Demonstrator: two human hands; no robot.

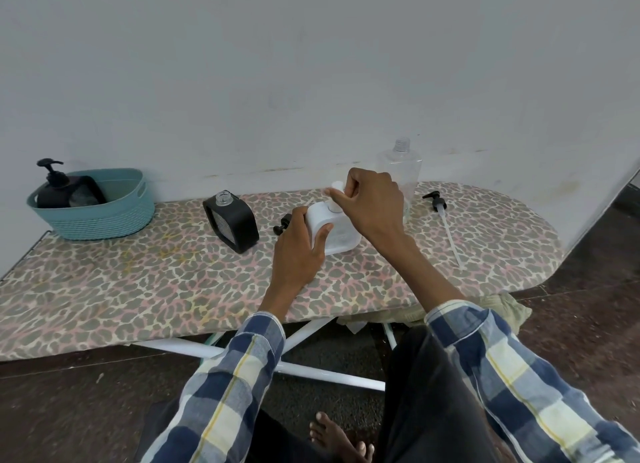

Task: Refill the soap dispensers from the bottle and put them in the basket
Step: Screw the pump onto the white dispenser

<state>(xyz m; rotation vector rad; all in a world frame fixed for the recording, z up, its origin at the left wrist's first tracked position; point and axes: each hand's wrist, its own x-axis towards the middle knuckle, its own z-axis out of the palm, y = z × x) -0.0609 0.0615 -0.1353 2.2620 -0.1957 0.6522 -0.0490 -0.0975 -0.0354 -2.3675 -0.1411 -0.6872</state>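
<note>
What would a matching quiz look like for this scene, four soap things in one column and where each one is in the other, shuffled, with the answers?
Things
1. white square soap dispenser
2. black square soap dispenser with open neck
3. dark pump bottle
4. clear plastic refill bottle without cap

Places
A. inside the teal basket
B. standing at the wall behind the right hand
C. gripped by the left hand
D. alone on the board, left of both hands

Pairs: 1-C, 2-D, 3-A, 4-B
</note>
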